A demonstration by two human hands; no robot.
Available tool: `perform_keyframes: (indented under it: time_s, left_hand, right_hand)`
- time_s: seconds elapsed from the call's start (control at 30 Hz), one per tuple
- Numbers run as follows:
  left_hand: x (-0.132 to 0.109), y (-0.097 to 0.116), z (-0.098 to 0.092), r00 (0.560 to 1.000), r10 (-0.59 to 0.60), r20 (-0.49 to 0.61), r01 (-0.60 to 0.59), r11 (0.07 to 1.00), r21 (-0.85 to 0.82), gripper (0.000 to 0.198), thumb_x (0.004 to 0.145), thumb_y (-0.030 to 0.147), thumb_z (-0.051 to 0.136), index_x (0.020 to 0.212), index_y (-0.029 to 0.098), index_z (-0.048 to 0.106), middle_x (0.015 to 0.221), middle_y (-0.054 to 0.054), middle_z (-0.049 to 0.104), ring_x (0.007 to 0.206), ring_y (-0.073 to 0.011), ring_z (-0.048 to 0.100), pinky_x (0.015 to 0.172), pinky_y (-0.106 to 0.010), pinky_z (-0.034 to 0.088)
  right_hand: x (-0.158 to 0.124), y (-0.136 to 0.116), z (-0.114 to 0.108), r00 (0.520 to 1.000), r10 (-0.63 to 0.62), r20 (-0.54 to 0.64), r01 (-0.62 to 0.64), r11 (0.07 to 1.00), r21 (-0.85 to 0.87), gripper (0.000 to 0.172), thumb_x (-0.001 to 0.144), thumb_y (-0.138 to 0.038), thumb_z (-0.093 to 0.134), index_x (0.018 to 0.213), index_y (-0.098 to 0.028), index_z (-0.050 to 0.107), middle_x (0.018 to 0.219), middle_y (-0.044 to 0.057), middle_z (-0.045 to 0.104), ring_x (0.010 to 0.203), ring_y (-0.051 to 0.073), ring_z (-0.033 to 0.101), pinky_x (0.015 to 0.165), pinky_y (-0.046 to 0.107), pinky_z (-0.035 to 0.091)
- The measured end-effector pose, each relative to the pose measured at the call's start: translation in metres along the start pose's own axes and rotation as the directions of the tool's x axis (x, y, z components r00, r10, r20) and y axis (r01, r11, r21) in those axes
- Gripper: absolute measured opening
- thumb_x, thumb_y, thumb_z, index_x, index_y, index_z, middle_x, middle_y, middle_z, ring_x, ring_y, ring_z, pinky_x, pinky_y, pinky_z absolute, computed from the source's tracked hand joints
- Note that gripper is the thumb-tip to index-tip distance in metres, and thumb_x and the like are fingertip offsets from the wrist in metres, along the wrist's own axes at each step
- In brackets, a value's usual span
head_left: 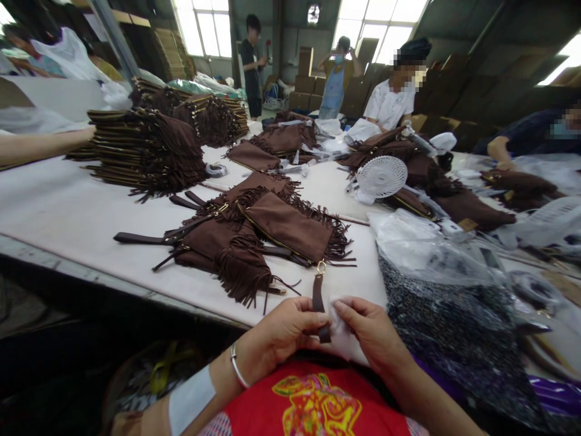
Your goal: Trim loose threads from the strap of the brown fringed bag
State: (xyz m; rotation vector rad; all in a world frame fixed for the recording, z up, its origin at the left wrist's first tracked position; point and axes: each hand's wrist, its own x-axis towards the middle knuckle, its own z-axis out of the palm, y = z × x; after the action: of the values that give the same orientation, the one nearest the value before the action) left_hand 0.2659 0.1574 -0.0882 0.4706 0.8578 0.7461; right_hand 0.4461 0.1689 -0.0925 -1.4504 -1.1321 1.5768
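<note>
Now, at the lower centre of the frame, the two hands work side by side, just apart. The left hand [284, 321] has thumb and fingers pinched on a brown strap [318, 293], gripping it near its lower end. That strap runs up to a gold clasp [321, 267] at the lower right corner of a fringed brown pouch [290, 224], which lies in the middle of the frame on the white bench [109, 212]. Beside it, the right hand [374, 327] pinches a filmy white wrap [342, 330], close by the strap; whether the two touch, you can't tell.

Just left of that pouch lies a second pouch [222, 245], fringe spilling toward the bench's near edge. Over at upper left, a tall stack of pouches [145, 145], with a bare arm [45, 148] reaching in from the left edge! Right of centre, a white fan [382, 177] stands among more brown pieces, crumpled clear plastic [431, 248] below it. Up top, a co-worker in a white shirt [385, 100] leans over the bench's far side.
</note>
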Motion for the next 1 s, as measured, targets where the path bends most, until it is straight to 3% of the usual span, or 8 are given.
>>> perform_keyframes:
  time_s: [0.17,0.4,0.53,0.67,0.8,1.0]
  left_hand:
    - [0.002,0.012,-0.006,0.962,0.219,-0.164,-0.201,0.972,0.121,0.028,0.066,0.027,0.079,0.089,0.015,0.067,0.081,-0.003,0.067,0.063,-0.0077,0.055,0.054,-0.019,0.034]
    - [0.015,0.016,0.01,0.894,0.327,-0.306,-0.311,0.945,0.101,0.032,0.063,0.033,0.082,0.085,0.016,0.067,0.078,-0.002,0.066,0.066,-0.0091,0.055,0.062,-0.022,0.038]
    - [0.027,0.005,0.01,0.844,0.44,-0.308,-0.417,0.898,0.139,0.029,0.065,0.033,0.08,0.084,0.015,0.068,0.079,-0.002,0.066,0.068,-0.011,0.056,0.066,-0.023,0.042]
    - [0.028,-0.002,0.012,0.842,0.459,-0.284,-0.435,0.888,0.148,0.027,0.068,0.033,0.079,0.086,0.015,0.068,0.082,-0.003,0.068,0.069,-0.012,0.057,0.066,-0.023,0.043]
    - [0.028,-0.001,0.013,0.835,0.457,-0.308,-0.427,0.89,0.163,0.026,0.067,0.032,0.079,0.084,0.015,0.068,0.081,-0.004,0.069,0.069,-0.0136,0.059,0.066,-0.024,0.044]
    - [0.032,0.003,0.009,0.796,0.522,-0.306,-0.484,0.853,0.196,0.026,0.068,0.034,0.079,0.083,0.015,0.068,0.079,-0.002,0.069,0.07,-0.0125,0.058,0.068,-0.023,0.045]
  right_hand:
    - [0.0,0.004,-0.005,0.998,-0.06,-0.026,0.053,0.973,-0.224,0.03,0.07,-0.045,0.072,0.071,-0.015,0.069,0.059,-0.001,0.056,0.056,0.011,0.044,0.053,0.024,0.033]
    - [-0.011,-0.002,0.006,0.991,-0.128,0.022,0.128,0.92,-0.372,0.024,0.075,-0.04,0.065,0.075,-0.017,0.071,0.065,0.0,0.062,0.063,0.014,0.052,0.06,0.025,0.039]
    - [-0.014,-0.007,0.007,0.986,-0.164,0.017,0.157,0.9,-0.406,0.023,0.075,-0.039,0.065,0.077,-0.018,0.073,0.067,0.001,0.065,0.065,0.016,0.054,0.064,0.027,0.041]
    - [-0.012,-0.007,0.006,0.984,-0.175,0.016,0.167,0.905,-0.392,0.022,0.076,-0.039,0.064,0.08,-0.019,0.073,0.073,0.002,0.068,0.07,0.018,0.057,0.068,0.028,0.042]
    - [-0.011,-0.006,0.007,0.985,-0.175,-0.01,0.157,0.905,-0.397,0.025,0.076,-0.042,0.064,0.072,-0.018,0.071,0.061,0.0,0.059,0.061,0.016,0.051,0.059,0.027,0.039]
    - [-0.013,-0.005,0.007,0.986,-0.166,-0.007,0.148,0.896,-0.418,0.027,0.078,-0.043,0.063,0.083,-0.018,0.074,0.061,-0.001,0.059,0.061,0.016,0.051,0.06,0.027,0.038]
